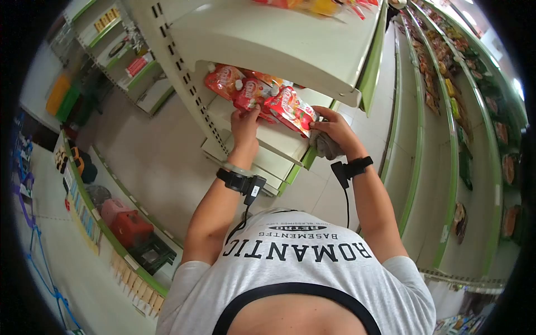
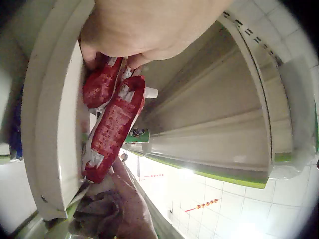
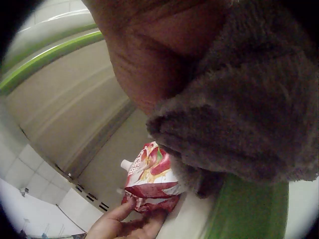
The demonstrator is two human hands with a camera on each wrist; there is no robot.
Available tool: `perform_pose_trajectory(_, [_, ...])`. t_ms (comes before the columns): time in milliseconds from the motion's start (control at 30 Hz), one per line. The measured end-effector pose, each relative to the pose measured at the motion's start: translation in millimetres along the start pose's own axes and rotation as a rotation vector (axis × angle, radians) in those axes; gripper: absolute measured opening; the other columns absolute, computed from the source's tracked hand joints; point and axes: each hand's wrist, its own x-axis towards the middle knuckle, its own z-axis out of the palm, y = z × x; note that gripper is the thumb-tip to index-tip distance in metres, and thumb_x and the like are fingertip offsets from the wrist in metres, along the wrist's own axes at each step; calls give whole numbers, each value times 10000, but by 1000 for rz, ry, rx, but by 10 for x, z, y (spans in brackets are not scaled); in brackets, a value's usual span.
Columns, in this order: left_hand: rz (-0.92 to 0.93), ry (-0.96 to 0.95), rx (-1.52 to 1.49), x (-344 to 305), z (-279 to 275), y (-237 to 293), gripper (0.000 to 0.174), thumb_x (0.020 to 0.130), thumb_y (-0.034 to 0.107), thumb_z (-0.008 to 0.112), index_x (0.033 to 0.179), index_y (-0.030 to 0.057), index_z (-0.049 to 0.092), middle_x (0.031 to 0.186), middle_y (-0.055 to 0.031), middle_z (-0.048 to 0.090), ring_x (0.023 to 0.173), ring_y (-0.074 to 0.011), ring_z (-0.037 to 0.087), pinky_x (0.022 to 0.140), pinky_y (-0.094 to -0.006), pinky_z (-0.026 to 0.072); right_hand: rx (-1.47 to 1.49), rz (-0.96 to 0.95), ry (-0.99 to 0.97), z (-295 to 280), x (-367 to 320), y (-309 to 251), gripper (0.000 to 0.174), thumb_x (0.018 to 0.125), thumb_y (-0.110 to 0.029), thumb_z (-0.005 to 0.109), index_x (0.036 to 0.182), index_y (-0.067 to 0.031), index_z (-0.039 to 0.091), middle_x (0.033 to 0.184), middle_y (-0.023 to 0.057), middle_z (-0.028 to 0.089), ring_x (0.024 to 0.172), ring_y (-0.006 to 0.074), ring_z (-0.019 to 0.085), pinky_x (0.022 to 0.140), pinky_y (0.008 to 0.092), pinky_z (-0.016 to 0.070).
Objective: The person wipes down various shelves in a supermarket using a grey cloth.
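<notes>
On a lower shelf (image 1: 281, 137), a left hand (image 1: 244, 133) pinches a red pouch (image 1: 251, 93) and nearly closed right-hand (image 1: 341, 133) fingers pinch the front pouch (image 1: 289, 109), an apparent adjustment calling for steady grips.

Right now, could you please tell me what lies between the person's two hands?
Red spouted pouches lie between the left hand and the right hand, as the head view shows.
</notes>
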Motion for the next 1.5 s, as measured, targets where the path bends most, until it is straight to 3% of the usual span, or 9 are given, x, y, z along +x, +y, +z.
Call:
perform_pose_trajectory(200, [315,-95,272,175,-71,-154,381,875,22,726,1187,-26,513,1152,-104,613,993,-155,593,870,-309,488,76,52,-13,-35,54,158,543,863,-130,757,1358,27,600,1248,128,677,1097,176,629,969,297,486])
perform_pose_trajectory(500, [457,-28,421,103,-69,-92,295,940,10,673,1186,-1,510,1125,-77,623,971,-131,584,861,-303,481,15,1,-44,-44,66,176,516,894,-90,728,1379,11,583,1177,60,681,1008,119,638,901,271,516])
perform_pose_trajectory(600, [244,-7,202,163,-120,-108,305,944,16,677,1191,19,498,1120,-71,621,971,-129,585,825,-312,487,1,-5,-11,-13,-4,132,521,864,-123,761,1339,29,612,1177,99,706,1020,152,646,913,308,516])
perform_pose_trajectory(933, [265,-32,255,72,-115,-47,408,930,53,707,1265,-25,487,1159,-116,592,1057,-187,570,945,-348,476,-141,-53,85,39,-62,96,571,822,-201,802,1344,-45,629,1174,135,714,1014,203,673,911,338,527])
perform_pose_trajectory(1100, [995,-37,771,-122,96,340,558,892,140,749,1350,-39,486,1252,-190,569,1225,-340,491,1078,-474,366,-160,-34,158,26,-225,30,580,891,-164,765,1413,-22,556,1346,119,627,1209,188,593,982,323,493])
perform_pose_trajectory(1200, [1123,-340,1021,191,261,567,514,883,197,742,1300,-23,537,1250,-227,574,1196,-425,511,1045,-510,397,15,-180,298,49,-359,117,528,867,-156,776,1344,-13,600,1331,137,640,1239,230,594,1037,353,476])
perform_pose_trajectory(1300, [1270,-323,1292,645,409,563,395,889,243,706,1191,0,631,1154,-259,636,1110,-443,581,981,-526,445,54,-133,319,61,-669,31,483,877,-145,769,1315,-10,619,1317,141,646,1225,227,602,1030,347,478])
perform_pose_trajectory(1400, [1076,-480,1901,1020,535,660,346,929,308,619,1111,22,688,1052,-270,689,1007,-437,650,907,-532,486,78,-91,339,124,-981,-3,415,888,-132,755,1277,-33,651,1236,121,666,1110,194,635,942,324,516])
perform_pose_trajectory(1500, [900,-534,1750,1160,581,587,352,948,330,555,1039,36,725,1020,-253,713,958,-417,682,853,-526,507,110,-104,384,162,-1181,161,380,892,-149,755,1251,-57,670,1164,91,672,956,166,656,832,313,543])
